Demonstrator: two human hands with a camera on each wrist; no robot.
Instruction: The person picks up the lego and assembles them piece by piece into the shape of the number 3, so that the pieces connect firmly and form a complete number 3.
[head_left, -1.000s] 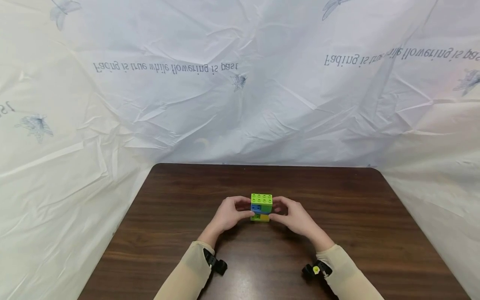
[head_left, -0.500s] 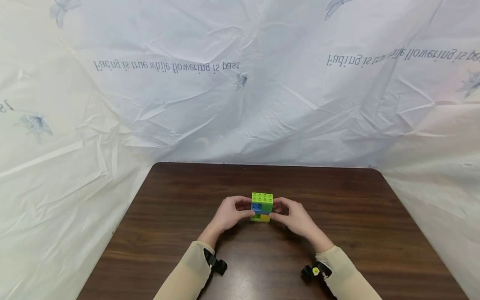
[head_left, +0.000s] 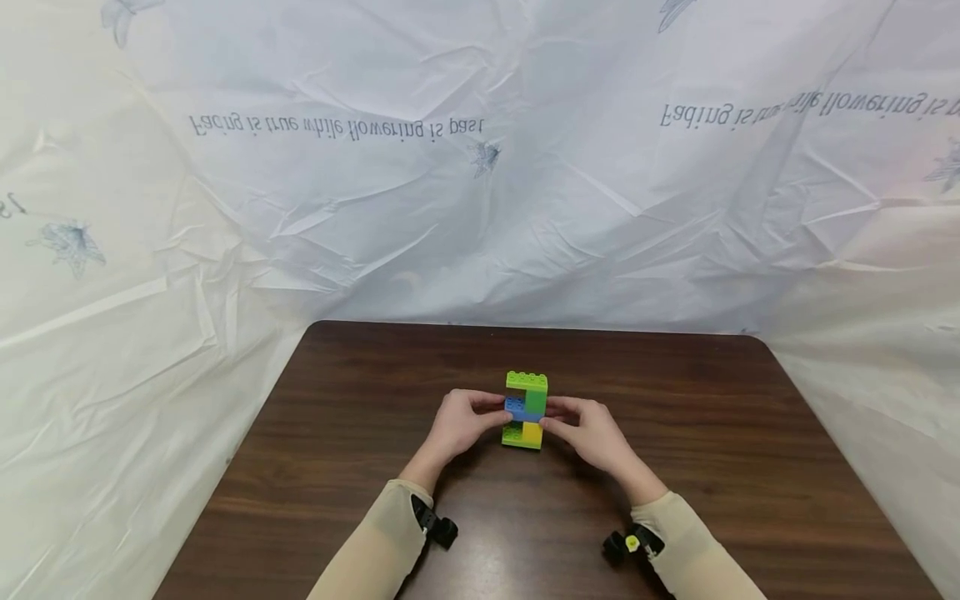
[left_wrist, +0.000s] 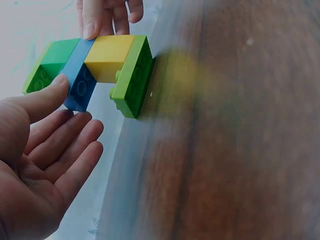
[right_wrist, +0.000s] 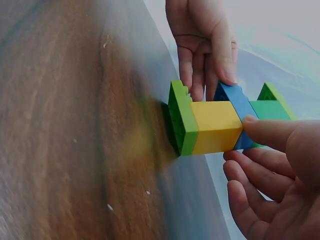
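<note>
A stack of toy building bricks (head_left: 535,402) rises over the middle of the table in the head view. From the bottom it runs lime-green plate (left_wrist: 132,82), yellow brick (right_wrist: 215,127), blue plate (left_wrist: 81,90), green brick (left_wrist: 56,55), lime-green top plate (head_left: 527,381). Yellow and green bricks both sit at the right end, leaving open gaps on the left. My left hand (head_left: 457,427) pinches the blue plate's left end, thumb on the near side. My right hand (head_left: 588,433) pinches its right end likewise. The bottom plate is close over the tabletop.
The dark wood-grain table (head_left: 337,467) has rounded far corners. Behind it and at both sides hangs a wrinkled white sheet (head_left: 390,217) with printed lettering and flowers. Small black wrist cameras (head_left: 444,532) are strapped over the beige sleeves (head_left: 375,542).
The stack has tipped so its front faces me more, and its top stands higher in view. The gap under the top plate now shows. Both hands keep their pinch on the blue plate.
</note>
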